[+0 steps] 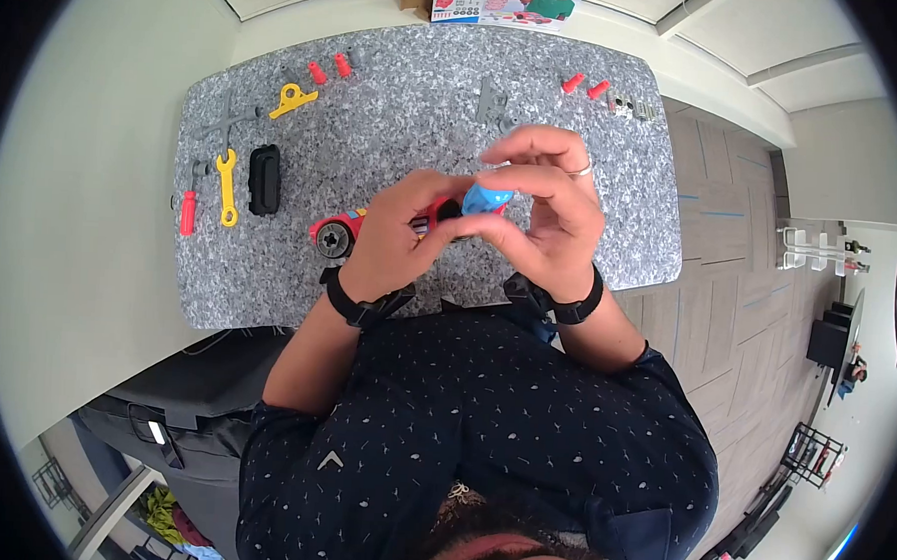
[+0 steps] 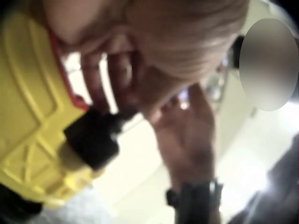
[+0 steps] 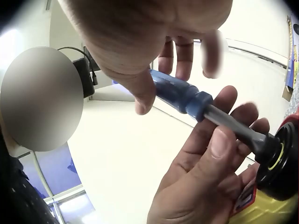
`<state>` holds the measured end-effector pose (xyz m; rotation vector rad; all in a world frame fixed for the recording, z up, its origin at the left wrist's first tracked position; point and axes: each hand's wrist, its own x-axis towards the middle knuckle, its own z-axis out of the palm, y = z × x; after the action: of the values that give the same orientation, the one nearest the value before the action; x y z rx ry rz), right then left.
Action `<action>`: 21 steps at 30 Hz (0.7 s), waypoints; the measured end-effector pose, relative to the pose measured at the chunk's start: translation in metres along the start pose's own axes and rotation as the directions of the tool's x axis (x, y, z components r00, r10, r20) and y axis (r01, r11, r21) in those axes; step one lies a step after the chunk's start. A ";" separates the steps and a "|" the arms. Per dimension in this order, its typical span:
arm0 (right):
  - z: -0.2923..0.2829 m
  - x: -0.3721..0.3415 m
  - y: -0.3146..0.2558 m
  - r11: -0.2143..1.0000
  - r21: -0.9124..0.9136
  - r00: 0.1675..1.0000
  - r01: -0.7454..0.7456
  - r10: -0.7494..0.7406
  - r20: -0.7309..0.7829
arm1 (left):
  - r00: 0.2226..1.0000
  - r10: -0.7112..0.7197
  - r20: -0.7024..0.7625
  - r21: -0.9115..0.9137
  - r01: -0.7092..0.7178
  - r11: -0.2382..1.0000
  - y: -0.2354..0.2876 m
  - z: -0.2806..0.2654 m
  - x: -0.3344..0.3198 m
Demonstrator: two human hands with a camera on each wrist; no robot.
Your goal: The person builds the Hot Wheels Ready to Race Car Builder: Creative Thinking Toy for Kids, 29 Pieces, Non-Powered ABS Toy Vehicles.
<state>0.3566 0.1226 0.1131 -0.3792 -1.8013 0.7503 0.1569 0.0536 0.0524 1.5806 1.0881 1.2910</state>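
Note:
My right hand (image 1: 557,210) holds the blue handle of a toy screwdriver (image 3: 175,91) between thumb and fingers. Its grey shaft slants down to a black wheel (image 3: 280,163) on a toy car, where the tip meets the hub. My left hand (image 3: 196,177) grips the car by its side, with thumb and fingertips around the shaft. The toy car (image 2: 28,107) shows a yellow ribbed underside in the left wrist view. From the head view, its red end with another wheel (image 1: 332,240) sticks out left of my left hand, and the rest is largely hidden.
On the speckled table (image 1: 406,98) at left lie a yellow wrench (image 1: 226,188), a red-handled screwdriver (image 1: 188,212), a black part (image 1: 264,180) and a yellow part (image 1: 293,101). Small red pieces (image 1: 573,82) and a grey part (image 1: 491,102) lie farther back. A printed box (image 1: 506,4) stands behind.

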 end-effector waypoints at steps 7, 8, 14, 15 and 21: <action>-0.010 -0.010 0.006 0.998 0.019 0.993 -0.066 0.063 0.103 | 0.999 -0.034 0.041 -0.035 0.036 0.999 0.001 -0.002 -0.001; -0.009 -0.012 0.006 0.999 -0.003 0.995 -0.051 0.051 0.083 | 1.000 -0.020 0.004 -0.059 0.020 0.998 -0.001 0.001 -0.001; -0.002 -0.006 0.001 0.992 0.097 0.994 -0.082 0.073 0.085 | 0.999 -0.035 -0.004 -0.023 0.035 0.999 -0.007 -0.001 -0.002; -0.004 -0.008 0.002 0.991 0.089 0.988 -0.104 0.092 0.124 | 1.000 -0.014 -0.007 0.002 0.014 1.000 -0.003 0.000 -0.001; -0.001 -0.003 0.003 1.000 0.020 0.997 -0.005 0.003 0.081 | 1.000 0.023 -0.017 0.030 -0.022 0.999 -0.006 0.002 -0.001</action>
<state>0.3585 0.1233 0.1092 -0.3432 -1.8675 0.7962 0.1584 0.0542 0.0465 1.6100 1.1078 1.3115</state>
